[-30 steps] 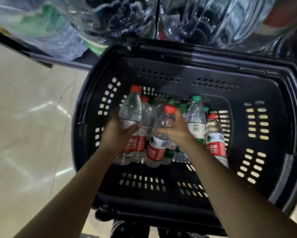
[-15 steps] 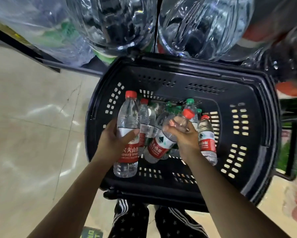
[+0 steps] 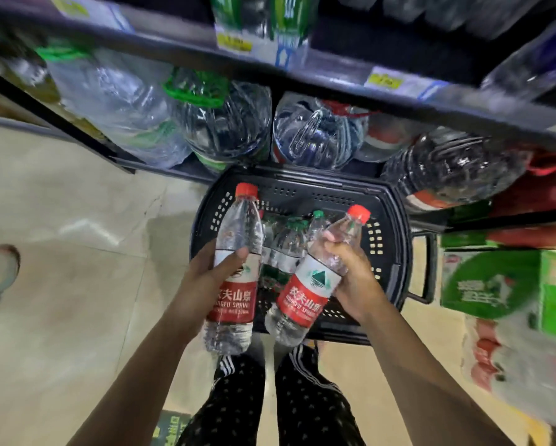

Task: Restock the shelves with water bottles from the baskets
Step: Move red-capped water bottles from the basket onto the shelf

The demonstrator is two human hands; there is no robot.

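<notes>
The left hand (image 3: 202, 281) wraps the left bottle (image 3: 236, 226), upright, and the right hand (image 3: 355, 278) clasps the right bottle (image 3: 305, 297), tilted, both over the near edge of the basket (image 3: 399, 252) holding green-capped bottles (image 3: 289, 243); gripped high, the tilted one could slip or knock stock on the crowded shelf (image 3: 334, 75) above.

One wide-angle head camera looks down in a shop aisle.
We look from the person's head, forward and steeply down: left grip (image 3: 206, 280) on the left bottle (image 3: 238, 226) and right grip (image 3: 355, 280) on the right bottle (image 3: 304, 302) sit near the lens at centre, the basket (image 3: 302, 174) beneath them, the shelf (image 3: 334, 75) bowed across the top, floor (image 3: 61, 300) at left and the person's legs (image 3: 238, 400) at the bottom edge.
</notes>
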